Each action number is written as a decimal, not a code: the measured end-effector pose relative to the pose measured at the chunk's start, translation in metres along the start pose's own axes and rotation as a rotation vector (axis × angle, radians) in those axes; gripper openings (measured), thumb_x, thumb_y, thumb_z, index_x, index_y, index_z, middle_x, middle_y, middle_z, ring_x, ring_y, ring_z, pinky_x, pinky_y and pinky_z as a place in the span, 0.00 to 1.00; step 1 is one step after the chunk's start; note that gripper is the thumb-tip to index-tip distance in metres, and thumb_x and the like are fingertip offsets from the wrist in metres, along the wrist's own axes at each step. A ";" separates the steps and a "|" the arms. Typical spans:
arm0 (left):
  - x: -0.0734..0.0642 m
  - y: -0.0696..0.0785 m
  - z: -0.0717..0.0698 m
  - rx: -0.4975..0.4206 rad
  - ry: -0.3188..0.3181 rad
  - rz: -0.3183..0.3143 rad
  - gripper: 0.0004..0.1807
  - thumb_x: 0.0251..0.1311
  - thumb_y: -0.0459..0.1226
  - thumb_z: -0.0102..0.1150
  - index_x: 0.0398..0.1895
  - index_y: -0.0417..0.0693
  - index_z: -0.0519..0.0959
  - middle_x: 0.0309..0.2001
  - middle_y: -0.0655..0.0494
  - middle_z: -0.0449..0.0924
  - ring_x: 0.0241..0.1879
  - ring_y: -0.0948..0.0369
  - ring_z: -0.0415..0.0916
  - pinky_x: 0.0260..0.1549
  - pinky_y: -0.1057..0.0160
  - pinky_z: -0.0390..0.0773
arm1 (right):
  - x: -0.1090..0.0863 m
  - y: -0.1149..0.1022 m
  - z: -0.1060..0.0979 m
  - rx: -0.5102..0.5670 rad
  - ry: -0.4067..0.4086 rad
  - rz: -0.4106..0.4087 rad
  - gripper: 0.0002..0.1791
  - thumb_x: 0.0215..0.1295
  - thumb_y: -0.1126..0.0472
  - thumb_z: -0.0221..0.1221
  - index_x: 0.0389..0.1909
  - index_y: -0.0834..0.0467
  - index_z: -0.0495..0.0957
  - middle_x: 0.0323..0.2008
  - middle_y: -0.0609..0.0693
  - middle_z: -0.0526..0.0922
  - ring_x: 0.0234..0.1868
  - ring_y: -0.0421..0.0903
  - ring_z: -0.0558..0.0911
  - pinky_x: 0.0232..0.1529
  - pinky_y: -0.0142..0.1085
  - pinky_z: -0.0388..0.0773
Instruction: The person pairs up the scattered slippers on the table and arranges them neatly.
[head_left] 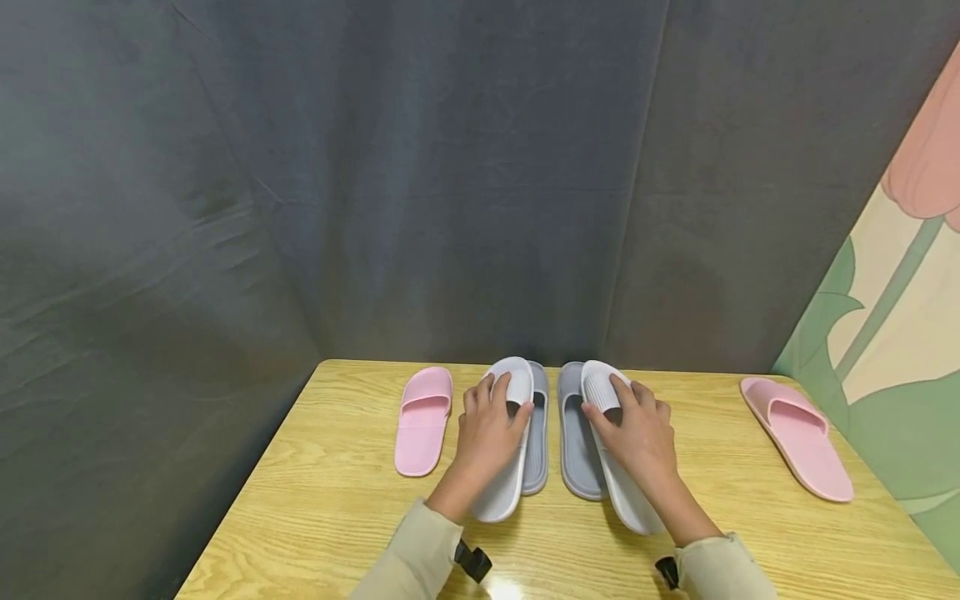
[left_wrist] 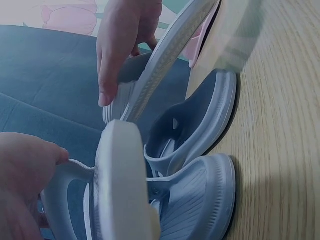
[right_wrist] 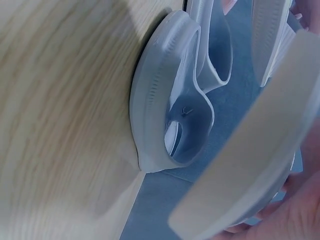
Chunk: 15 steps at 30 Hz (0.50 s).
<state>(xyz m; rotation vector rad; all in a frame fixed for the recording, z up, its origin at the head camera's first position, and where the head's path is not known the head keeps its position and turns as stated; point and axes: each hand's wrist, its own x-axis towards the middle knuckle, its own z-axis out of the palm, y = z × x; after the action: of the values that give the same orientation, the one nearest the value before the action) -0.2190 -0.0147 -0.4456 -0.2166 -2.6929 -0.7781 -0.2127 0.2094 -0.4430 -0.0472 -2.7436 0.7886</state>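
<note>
My left hand grips a light grey-white slipper by its ribbed strap. A matching slipper is held by my right hand, its thumb at the strap opening. In the left wrist view both pale slippers, the nearer one and the farther one, are off the table. Below and between them, a pair of darker grey slippers stands on the table, the left one and the right one side by side with a small gap, toes toward the curtain. The held slippers partly cover them.
A pink slipper lies at the left, and another pink slipper lies slanted near the right edge. The wooden table ends at a dark curtain. A floral wall panel stands at the right.
</note>
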 end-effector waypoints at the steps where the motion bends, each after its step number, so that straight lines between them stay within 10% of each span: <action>1: 0.000 0.001 0.001 -0.001 -0.001 0.002 0.33 0.70 0.55 0.55 0.73 0.50 0.66 0.71 0.41 0.65 0.67 0.42 0.62 0.47 0.39 0.75 | 0.000 0.000 0.000 0.000 0.002 -0.002 0.42 0.68 0.39 0.60 0.74 0.58 0.64 0.70 0.71 0.62 0.61 0.75 0.65 0.52 0.67 0.68; 15: -0.002 0.016 0.007 -0.016 0.004 0.022 0.33 0.70 0.55 0.56 0.72 0.50 0.67 0.70 0.41 0.66 0.65 0.42 0.64 0.46 0.40 0.77 | -0.003 -0.010 0.002 -0.002 -0.002 -0.010 0.42 0.68 0.40 0.61 0.75 0.58 0.63 0.70 0.72 0.61 0.63 0.76 0.65 0.53 0.69 0.67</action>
<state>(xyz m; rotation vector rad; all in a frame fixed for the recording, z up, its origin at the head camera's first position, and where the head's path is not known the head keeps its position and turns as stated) -0.2151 0.0023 -0.4439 -0.2482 -2.6764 -0.7933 -0.2102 0.1994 -0.4400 -0.0337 -2.7441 0.7833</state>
